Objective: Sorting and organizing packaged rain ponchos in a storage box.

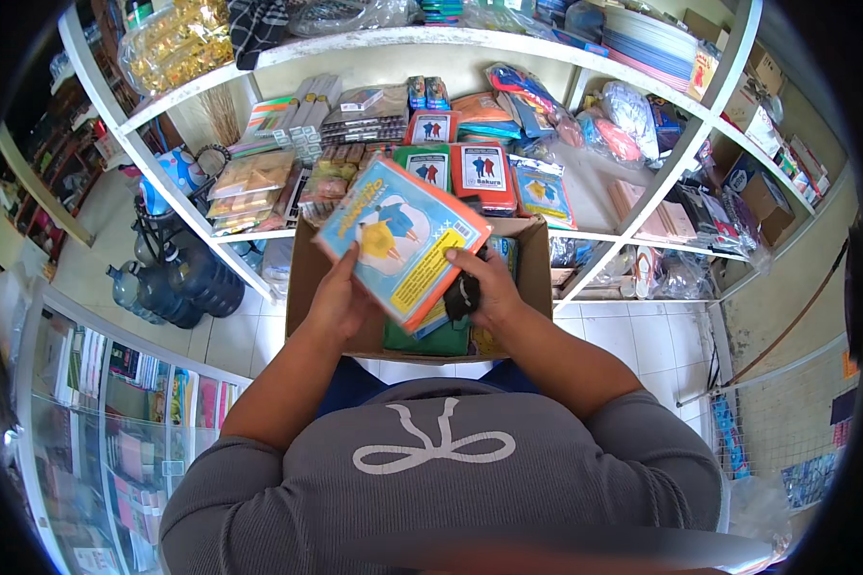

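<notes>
Both my hands hold a flat stack of plastic-wrapped packets above an open cardboard box; the top raincoat packet [403, 241] is light blue with a yellow patch, and orange shows beneath it. My left hand [341, 298] grips its lower left edge, the thumb on the front. My right hand [489, 284] holds the right side, its thumb on the yellow patch. A black object [462, 295] hangs by my right fingers; what it is I cannot tell. In the cardboard box [306, 287] lie a green packet [428, 339] and other packets, partly hidden.
Behind the box, a white shelf unit [597, 236] holds an orange raincoat packet [483, 176], a blue one [541, 188] and stacked goods. Large blue water jugs [201, 280] stand on the floor at left. A glass display case [137, 417] is at lower left.
</notes>
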The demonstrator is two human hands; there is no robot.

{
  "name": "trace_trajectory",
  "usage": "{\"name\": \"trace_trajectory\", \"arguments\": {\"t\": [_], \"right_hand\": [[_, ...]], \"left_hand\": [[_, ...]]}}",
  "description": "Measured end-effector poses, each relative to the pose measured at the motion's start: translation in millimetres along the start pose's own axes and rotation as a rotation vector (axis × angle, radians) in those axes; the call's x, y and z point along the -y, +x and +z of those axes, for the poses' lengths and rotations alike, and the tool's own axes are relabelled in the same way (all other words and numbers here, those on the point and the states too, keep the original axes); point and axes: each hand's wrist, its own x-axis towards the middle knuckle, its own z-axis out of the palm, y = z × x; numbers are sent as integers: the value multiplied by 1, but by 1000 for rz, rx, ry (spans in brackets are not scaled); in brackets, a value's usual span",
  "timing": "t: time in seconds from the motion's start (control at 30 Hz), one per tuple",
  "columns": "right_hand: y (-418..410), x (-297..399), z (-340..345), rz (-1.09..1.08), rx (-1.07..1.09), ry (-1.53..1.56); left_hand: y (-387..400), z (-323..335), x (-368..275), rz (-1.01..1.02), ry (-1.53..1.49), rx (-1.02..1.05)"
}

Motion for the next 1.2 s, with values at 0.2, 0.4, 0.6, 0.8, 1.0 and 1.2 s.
{"name": "trace_trajectory", "arguments": {"t": [0.2,0.4,0.6,0.8,1.0,1.2], "right_hand": [[-9,-6,8,-668,319,-1310],[-26,-34,8,-1030,718,-1563],[-9,-22,-20,-799,217,-1641],[-29,-36,22,-846,232,-1532],[-9,-19,-9,-912,252,-1513],[5,-57,-37,-612,-259,-1208]], "left_hand": [[-17,23,3,-211,-211,63],[1,-10,11,-230,-339,298],[-13,19,3,-39,-327,323],[-1,0,31,-23,-375,536],[-16,21,23,65,-235,408],[-16,12,21,-24,-133,382]]}}
